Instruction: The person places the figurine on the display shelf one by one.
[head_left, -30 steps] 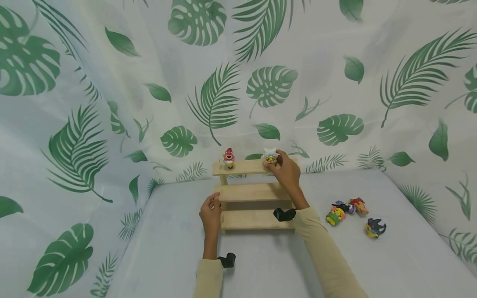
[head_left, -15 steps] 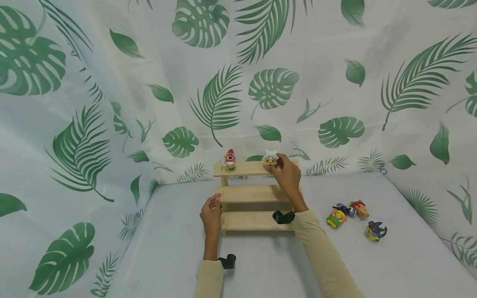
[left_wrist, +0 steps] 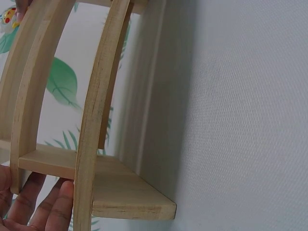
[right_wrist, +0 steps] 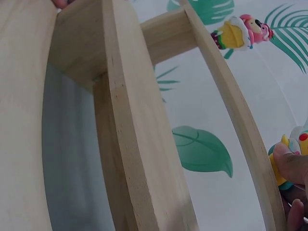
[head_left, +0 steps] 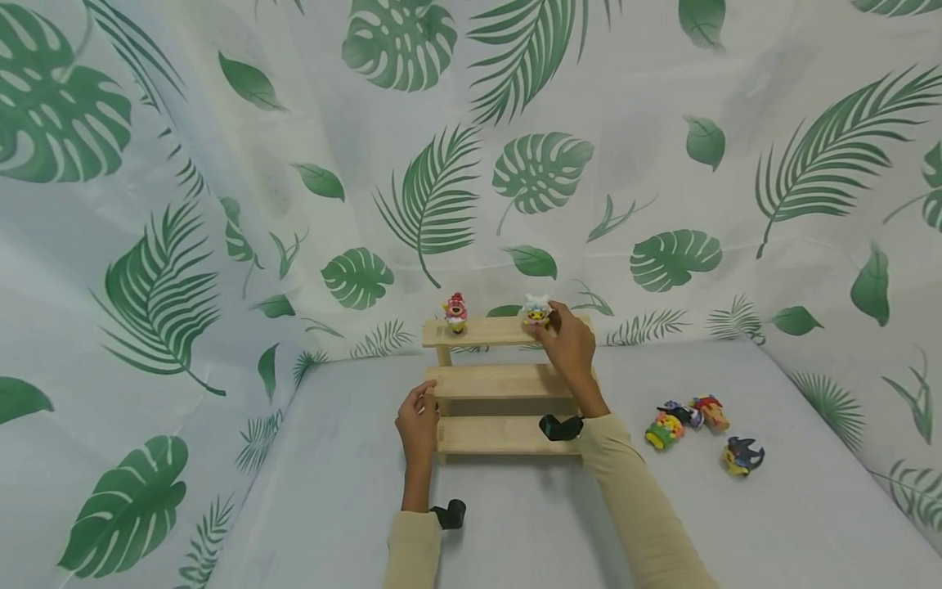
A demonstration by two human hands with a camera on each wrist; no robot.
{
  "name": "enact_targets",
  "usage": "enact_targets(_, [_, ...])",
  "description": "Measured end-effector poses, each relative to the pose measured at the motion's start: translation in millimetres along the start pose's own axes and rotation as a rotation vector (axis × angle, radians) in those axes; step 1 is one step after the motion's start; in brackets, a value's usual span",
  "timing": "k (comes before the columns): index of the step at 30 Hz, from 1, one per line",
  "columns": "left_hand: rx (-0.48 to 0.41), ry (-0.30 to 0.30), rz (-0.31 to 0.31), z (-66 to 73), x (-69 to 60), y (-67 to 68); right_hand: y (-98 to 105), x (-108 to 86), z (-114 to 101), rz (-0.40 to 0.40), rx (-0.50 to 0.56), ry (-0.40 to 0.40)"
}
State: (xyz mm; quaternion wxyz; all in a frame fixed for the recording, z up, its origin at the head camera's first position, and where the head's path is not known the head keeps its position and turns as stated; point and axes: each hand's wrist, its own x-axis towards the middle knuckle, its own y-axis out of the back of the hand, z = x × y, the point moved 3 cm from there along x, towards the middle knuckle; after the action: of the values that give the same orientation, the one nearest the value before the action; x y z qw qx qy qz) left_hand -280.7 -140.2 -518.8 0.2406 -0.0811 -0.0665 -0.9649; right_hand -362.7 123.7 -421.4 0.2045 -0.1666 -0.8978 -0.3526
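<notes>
A three-tier wooden stand (head_left: pixel 508 382) is in the middle of the head view. My right hand (head_left: pixel 572 348) pinches a small figurine with a white hood and yellow face (head_left: pixel 536 309) at the right part of the top tier; in the right wrist view its thumb (right_wrist: pixel 291 166) presses the figurine's yellow body. Whether the figurine's base bears on the board is hard to tell. A pink figurine with a red top (head_left: pixel 455 312) stands upright at the top tier's left end. My left hand (head_left: pixel 418 421) grips the stand's left side by the middle tier, with fingers (left_wrist: pixel 57 207) curled under the wood.
Right of the stand, a cluster of figurines lies on the pale surface: a green-and-yellow one (head_left: pixel 665 431), a dark purple one (head_left: pixel 680 413) and a red-brown one (head_left: pixel 710 412). A dark-eared figurine (head_left: pixel 743 456) lies apart. Leaf-patterned sheeting (head_left: pixel 625 180) rises behind.
The head view has shifted slightly. My right hand stays at the top tier with the white-hooded figurine, and my left hand keeps its place on the stand.
</notes>
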Motion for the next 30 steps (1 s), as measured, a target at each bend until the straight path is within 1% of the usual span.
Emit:
enact_targets(12, [-0.008,0.012,0.005,0.5,0.7,-0.3,-0.4,1.4,0.9,-0.019,0.003,0.006])
enact_targets(24, [-0.012,0.023,0.007,1.4,-0.4,-0.3,-1.0,0.1,0.8,-0.06,-0.015,-0.019])
enact_targets(27, [-0.014,0.021,0.004,1.2,-0.3,-0.4,1.0,-1.2,0.0,-0.071,-0.003,-0.025])
enact_targets(30, [-0.016,0.02,-0.004,0.9,-0.6,-0.5,5.0,-5.4,1.4,-0.074,0.044,-0.037])
